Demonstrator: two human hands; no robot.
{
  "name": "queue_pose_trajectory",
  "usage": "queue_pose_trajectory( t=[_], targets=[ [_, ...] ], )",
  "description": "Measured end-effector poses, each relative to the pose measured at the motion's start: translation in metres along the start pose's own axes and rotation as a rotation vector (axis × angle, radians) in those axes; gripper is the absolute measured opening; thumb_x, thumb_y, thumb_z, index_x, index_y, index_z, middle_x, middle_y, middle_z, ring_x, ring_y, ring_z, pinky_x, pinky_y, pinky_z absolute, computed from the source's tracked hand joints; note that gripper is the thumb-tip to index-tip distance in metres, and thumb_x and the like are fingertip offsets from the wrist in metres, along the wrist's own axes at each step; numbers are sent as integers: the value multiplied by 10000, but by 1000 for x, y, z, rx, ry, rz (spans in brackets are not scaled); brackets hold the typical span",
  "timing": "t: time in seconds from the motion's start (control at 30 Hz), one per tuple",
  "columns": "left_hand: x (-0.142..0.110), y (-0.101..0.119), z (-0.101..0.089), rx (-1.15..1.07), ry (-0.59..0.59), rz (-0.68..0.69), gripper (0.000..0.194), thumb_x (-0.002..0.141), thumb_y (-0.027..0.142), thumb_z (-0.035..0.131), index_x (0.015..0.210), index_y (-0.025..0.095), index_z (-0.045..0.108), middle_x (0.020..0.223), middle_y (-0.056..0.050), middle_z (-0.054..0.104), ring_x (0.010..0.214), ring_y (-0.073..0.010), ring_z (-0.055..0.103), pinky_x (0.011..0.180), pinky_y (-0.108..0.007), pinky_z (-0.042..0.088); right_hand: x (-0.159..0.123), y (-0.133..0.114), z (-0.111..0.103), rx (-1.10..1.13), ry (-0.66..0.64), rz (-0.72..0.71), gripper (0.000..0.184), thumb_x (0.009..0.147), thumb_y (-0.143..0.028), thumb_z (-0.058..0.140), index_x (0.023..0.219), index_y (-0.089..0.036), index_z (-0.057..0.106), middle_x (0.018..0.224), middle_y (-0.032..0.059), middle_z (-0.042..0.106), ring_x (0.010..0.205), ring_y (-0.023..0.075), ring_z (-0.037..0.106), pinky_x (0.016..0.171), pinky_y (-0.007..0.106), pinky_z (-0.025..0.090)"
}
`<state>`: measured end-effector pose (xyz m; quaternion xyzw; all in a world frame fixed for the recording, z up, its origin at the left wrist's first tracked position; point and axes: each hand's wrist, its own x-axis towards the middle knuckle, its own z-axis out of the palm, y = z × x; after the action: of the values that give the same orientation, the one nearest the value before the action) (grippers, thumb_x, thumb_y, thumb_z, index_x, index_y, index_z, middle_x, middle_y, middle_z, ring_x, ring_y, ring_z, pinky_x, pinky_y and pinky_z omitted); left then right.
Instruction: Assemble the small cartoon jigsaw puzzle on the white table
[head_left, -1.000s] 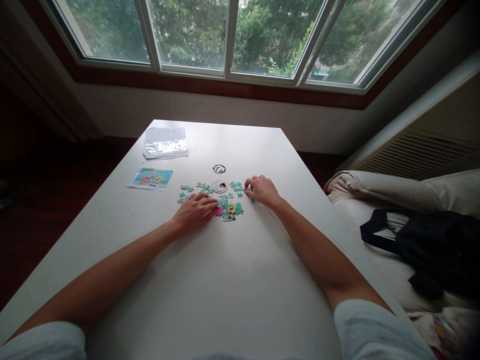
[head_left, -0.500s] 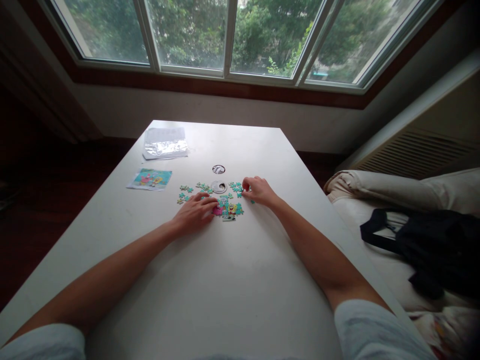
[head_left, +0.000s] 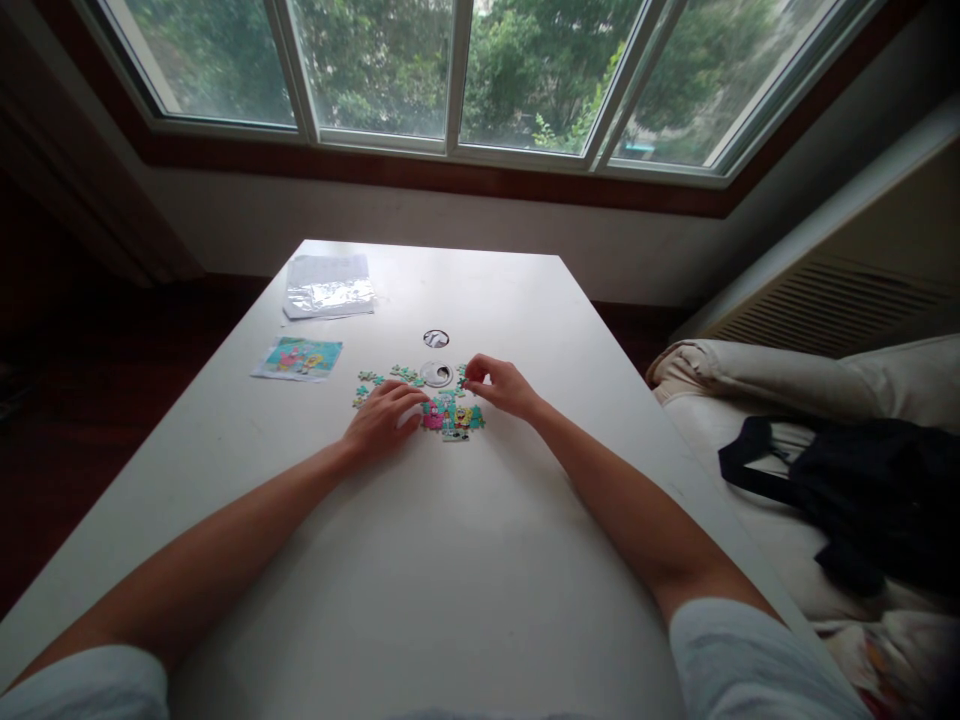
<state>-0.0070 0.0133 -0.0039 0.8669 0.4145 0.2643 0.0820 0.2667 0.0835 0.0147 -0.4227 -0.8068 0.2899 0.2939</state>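
A partly joined jigsaw puzzle (head_left: 454, 415) with pink, yellow and teal cartoon figures lies on the white table. My left hand (head_left: 384, 418) rests palm down at its left side, fingers stretched out, the tips by the pink part. Over the upper right of the puzzle, my right hand (head_left: 501, 385) has thumb and forefinger pinched at a small teal puzzle piece (head_left: 462, 381), mostly covered by the fingertips. Loose puzzle pieces (head_left: 405, 374) lie beyond my left hand, and others may be hidden under both hands.
A round cable hole (head_left: 437, 374) sits just behind the puzzle, its round cover (head_left: 436, 339) farther back. Left of these lie a printed cartoon picture (head_left: 300, 358) and a clear plastic bag (head_left: 328, 287). A sofa with a dark bag (head_left: 862, 490) stands at the right.
My right hand has shifted left, over the pieces by the cable hole. My left hand has drawn slightly left, showing more of the puzzle's pink part.
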Motion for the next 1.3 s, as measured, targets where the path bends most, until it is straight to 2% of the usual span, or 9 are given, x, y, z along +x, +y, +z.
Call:
queue_pose_trajectory(
  t=[0.2, 0.37, 0.63, 0.97, 1.3],
  targets=[
    [0, 1, -1, -68, 65, -126, 164, 952, 290, 571, 1049, 245, 696, 1018, -39, 709, 1049, -237, 590, 952, -407, 497, -8, -21, 30, 159, -11, -83, 164, 849, -363, 677, 876, -218, 605, 802, -9, 682, 747, 141, 605, 712, 271, 434],
    [0, 8, 1, -184, 123, -200, 103, 915, 276, 613, 980, 245, 687, 956, -26, 688, 966, -209, 611, 839, -349, 516, -11, -29, 41, 211, -27, -90, 200, 846, -396, 690, 855, -223, 589, 777, -15, 658, 735, 139, 585, 717, 274, 432],
    [2, 12, 4, -230, 173, -178, 106, 904, 252, 633, 1008, 240, 652, 921, -14, 704, 897, -186, 618, 838, -345, 501, -14, -32, 47, 211, -23, -110, 169, 837, -358, 688, 829, -216, 597, 752, -22, 637, 720, 132, 549, 691, 258, 415],
    [1, 11, 5, -213, 152, -155, 193, 914, 238, 632, 1096, 259, 693, 874, -13, 711, 853, -183, 619, 797, -339, 501, -15, -35, 47, 232, 3, -99, 108, 840, -310, 657, 831, -220, 597, 742, -24, 637, 708, 132, 550, 702, 264, 420],
    [1, 10, 6, -232, 157, -205, 41, 891, 267, 627, 894, 227, 636, 844, -3, 670, 829, -171, 605, 768, -316, 480, -15, -35, 51, 246, 2, -114, 51, 826, -254, 644, 841, -220, 609, 769, -24, 669, 714, 130, 579, 703, 260, 430]
  ],
)
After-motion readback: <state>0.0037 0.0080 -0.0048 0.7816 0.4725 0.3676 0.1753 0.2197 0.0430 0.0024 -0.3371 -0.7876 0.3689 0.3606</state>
